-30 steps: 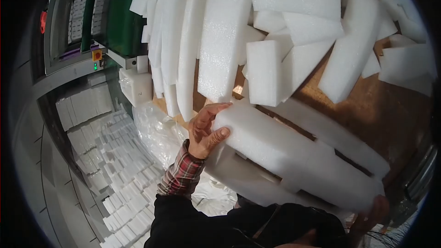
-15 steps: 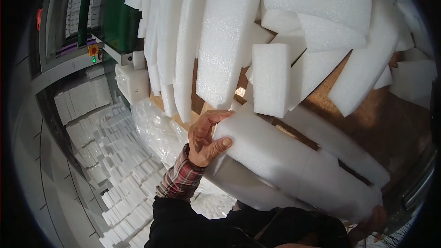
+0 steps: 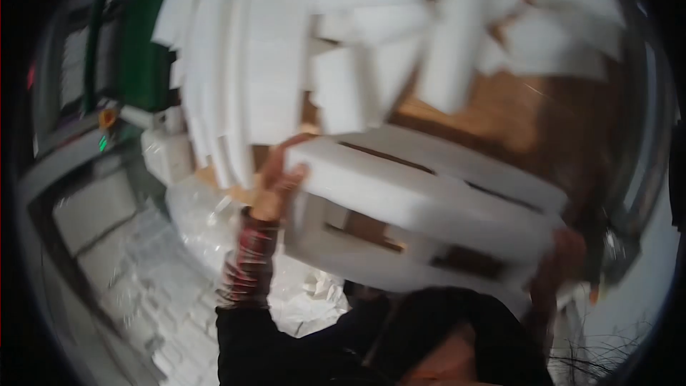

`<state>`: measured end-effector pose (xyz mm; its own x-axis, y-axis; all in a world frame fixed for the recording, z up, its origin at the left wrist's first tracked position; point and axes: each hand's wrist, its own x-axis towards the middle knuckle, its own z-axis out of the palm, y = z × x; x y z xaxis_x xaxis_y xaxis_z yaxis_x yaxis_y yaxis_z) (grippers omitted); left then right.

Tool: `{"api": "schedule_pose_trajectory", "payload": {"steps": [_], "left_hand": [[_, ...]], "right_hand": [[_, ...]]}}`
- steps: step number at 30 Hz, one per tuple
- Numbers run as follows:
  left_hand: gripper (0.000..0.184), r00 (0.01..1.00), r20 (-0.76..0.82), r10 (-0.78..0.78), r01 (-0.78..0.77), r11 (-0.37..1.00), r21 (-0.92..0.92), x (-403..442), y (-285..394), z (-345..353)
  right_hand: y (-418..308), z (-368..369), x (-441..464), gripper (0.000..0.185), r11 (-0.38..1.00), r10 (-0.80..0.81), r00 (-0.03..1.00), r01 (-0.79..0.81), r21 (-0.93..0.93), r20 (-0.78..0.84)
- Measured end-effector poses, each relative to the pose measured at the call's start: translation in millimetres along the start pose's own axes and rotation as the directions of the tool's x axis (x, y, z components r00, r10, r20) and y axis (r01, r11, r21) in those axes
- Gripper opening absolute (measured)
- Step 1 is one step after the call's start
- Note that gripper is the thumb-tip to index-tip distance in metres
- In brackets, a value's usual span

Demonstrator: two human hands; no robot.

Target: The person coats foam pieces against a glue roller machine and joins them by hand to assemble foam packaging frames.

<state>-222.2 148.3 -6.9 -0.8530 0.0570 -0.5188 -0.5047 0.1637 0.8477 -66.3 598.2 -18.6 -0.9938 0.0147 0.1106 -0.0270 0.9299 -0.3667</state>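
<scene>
Between my two hands is a long white foam block [image 3: 421, 200] with rectangular cut-out openings, tilted so the openings show. My left hand [image 3: 280, 179] grips its left end, thumb on the near face and fingers over the top edge. At the opposite end, my right hand [image 3: 567, 251] is closed around the side; motion blur softens its fingers. Just beyond the held piece, a small upright foam block [image 3: 343, 89] stands on the brown tabletop [image 3: 464, 118].
Long foam strips [image 3: 236, 64] are lined up at the back left, and loose foam pieces [image 3: 557, 39] lie at the back right. Clear plastic wrap [image 3: 204, 221] hangs left of my left arm. A machine with a green panel [image 3: 146, 36] stands at the far left.
The foam block has been raised and tipped, so its openings now face me. Both hands have moved with it, the right one up into clearer view. My view has shifted right.
</scene>
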Motion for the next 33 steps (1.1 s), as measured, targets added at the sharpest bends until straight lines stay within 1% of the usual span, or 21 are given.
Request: {"api": "schedule_pose_trajectory", "payload": {"steps": [1,2,3,4,5,8,9,10,11,15,18,20,23,25,26,27,28,30,31,32,33], "left_hand": [[0.052,0.996,0.064,-0.070,0.082,0.971,-0.224,3,-34,-24],[0.052,0.986,0.158,-0.060,0.099,0.963,-0.251,5,-31,-22],[0.047,0.989,0.135,-0.058,0.083,0.979,-0.188,5,-26,-19],[0.043,0.994,0.102,-0.045,0.057,0.991,-0.119,5,-16,-11],[0.040,0.999,0.049,-0.022,0.024,0.999,-0.046,6,-9,-10],[0.039,0.997,0.064,-0.037,0.041,0.998,-0.049,17,-36,-34],[0.039,0.997,0.039,-0.062,0.064,0.997,-0.039,20,-44,-46],[0.039,0.996,0.015,-0.092,0.092,0.995,-0.028,27,-41,-55],[0.039,0.998,0.023,-0.064,0.065,0.998,-0.010,24,-33,-51],[0.045,0.997,0.029,-0.077,0.077,0.997,0.025,10,-16,-22],[0.046,0.997,-0.041,-0.066,0.068,0.996,0.065,-4,-3,-5],[0.049,0.995,0.016,-0.096,0.094,0.990,0.101,-6,-1,-8],[0.051,0.999,0.012,-0.038,0.036,0.987,0.159,-5,-6,-1],[0.051,0.998,-0.045,-0.038,0.048,0.968,0.245,-11,5,7],[0.057,0.997,0.065,0.036,-0.062,0.880,0.471,5,-6,-13],[0.059,0.996,0.042,0.074,-0.084,0.820,0.566,21,-18,-28],[0.059,0.998,-0.013,0.063,-0.046,0.841,0.539,16,-14,-26],[0.067,0.997,-0.039,0.072,-0.042,0.852,0.522,5,-9,-15],[0.066,0.996,-0.049,0.070,-0.038,0.877,0.479,-3,-4,-9],[0.065,0.997,-0.059,0.059,-0.028,0.903,0.429,-9,-1,-4],[0.065,0.996,-0.074,0.057,-0.021,0.910,0.414,-14,4,1]], "right_hand": [[4,-2,-2,0.030,1.000,-0.021,1.000,0.021,-0.005,-0.020],[0,-10,-1,0.034,0.999,0.025,0.999,-0.026,0.032,0.029],[-6,-16,3,0.037,0.989,0.014,1.000,-0.017,0.146,0.016],[-4,-24,1,0.042,0.985,0.081,0.996,-0.085,0.148,0.028],[-6,-28,-2,0.046,0.922,0.181,0.982,-0.152,0.356,-0.049],[27,-30,-25,0.049,0.913,0.221,0.964,-0.151,0.379,-0.149],[32,-34,-33,0.042,0.739,0.411,0.912,-0.344,0.580,0.017],[31,-32,-32,0.036,0.484,0.531,0.817,-0.509,0.712,0.224],[35,-32,-34,0.036,0.476,0.538,0.819,-0.490,0.730,0.200],[50,-40,-31,0.037,0.637,0.409,0.836,-0.548,0.542,0.365],[50,-38,-33,0.036,0.610,0.404,0.860,-0.507,0.609,0.311],[46,-33,-35,0.035,0.567,0.398,0.869,-0.484,0.666,0.293],[35,-30,-44,0.034,0.535,0.411,0.858,-0.501,0.680,0.309],[31,-40,-39,0.036,0.538,0.359,0.901,-0.413,0.735,0.243],[37,-36,-38,0.036,0.560,0.373,0.882,-0.460,0.689,0.287],[47,-28,-38,0.037,0.581,0.386,0.864,-0.500,0.642,0.324],[50,-26,-36,0.037,0.635,0.413,0.844,-0.536,0.557,0.342],[62,-13,-34,0.036,0.792,0.363,0.924,-0.374,0.483,0.121],[83,13,-38,0.035,0.931,0.290,0.953,-0.257,0.261,-0.094],[93,34,-36,0.035,0.986,0.156,0.948,-0.164,-0.006,-0.277],[55,11,-20,0.035,0.990,0.135,0.953,-0.143,-0.012,-0.270]]}}
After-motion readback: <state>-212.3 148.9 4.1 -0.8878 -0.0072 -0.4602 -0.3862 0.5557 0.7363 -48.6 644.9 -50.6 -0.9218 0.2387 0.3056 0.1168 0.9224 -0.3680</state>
